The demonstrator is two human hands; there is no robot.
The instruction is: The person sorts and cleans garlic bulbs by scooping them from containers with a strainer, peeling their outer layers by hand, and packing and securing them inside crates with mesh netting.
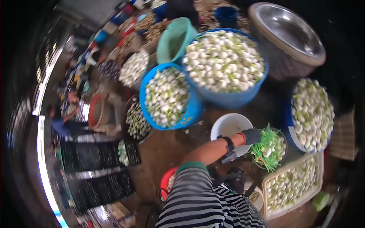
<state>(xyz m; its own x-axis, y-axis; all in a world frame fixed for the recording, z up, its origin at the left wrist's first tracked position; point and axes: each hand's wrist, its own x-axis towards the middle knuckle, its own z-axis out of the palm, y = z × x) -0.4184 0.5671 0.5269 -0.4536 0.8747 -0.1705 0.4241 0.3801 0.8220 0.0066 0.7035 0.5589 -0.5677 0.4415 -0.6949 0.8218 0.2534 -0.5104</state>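
My left hand (251, 136), in a dark grey glove with a black band on the wrist, reaches to the right. It is at the edge of a heap of green stalks and white bulbs (268, 148) in a round basin and seems to touch the stalks. Blur hides whether its fingers are closed on any. Under the forearm and beside the heap stands a white bowl (224, 124), its visible inside bare. My right hand is out of view.
Two blue baskets (143, 93) of white bulbs, one larger, stand ahead. Bulbs fill a blue tub (312, 114) and a rectangular tray (321, 163) at right. A metal basin (292, 30) is at upper right, a red basin (164, 184) below. Another person (66, 121) sits at left.
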